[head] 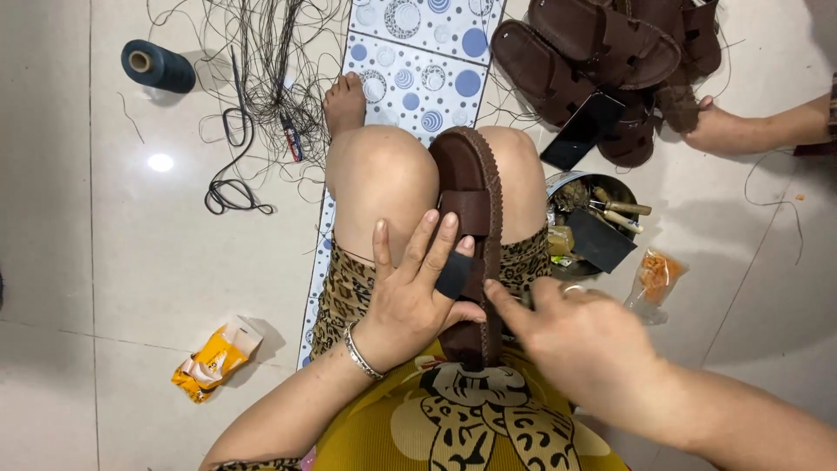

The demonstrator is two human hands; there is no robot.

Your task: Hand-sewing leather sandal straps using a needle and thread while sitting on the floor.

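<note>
Pale tiled floor (174, 288). Brown sandal (475, 218) with stitched rim stands edgewise between the knees; left hand (414, 296) fingers spread against it, right hand (575, 336) pinching its edge. Metal bowl (558, 187) holds wooden-handled tools (621, 212).

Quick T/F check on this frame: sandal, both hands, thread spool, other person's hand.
1. The brown sandal stands on edge between the knees. True.
2. The left hand lies flat on the floor. False: it presses against the sandal.
3. The right hand works at the sandal's edge. True.
4. The dark thread spool sits in the metal bowl. False: it lies on the floor, upper left.
5. Another person's hand touches the sandal pile. True.
</note>
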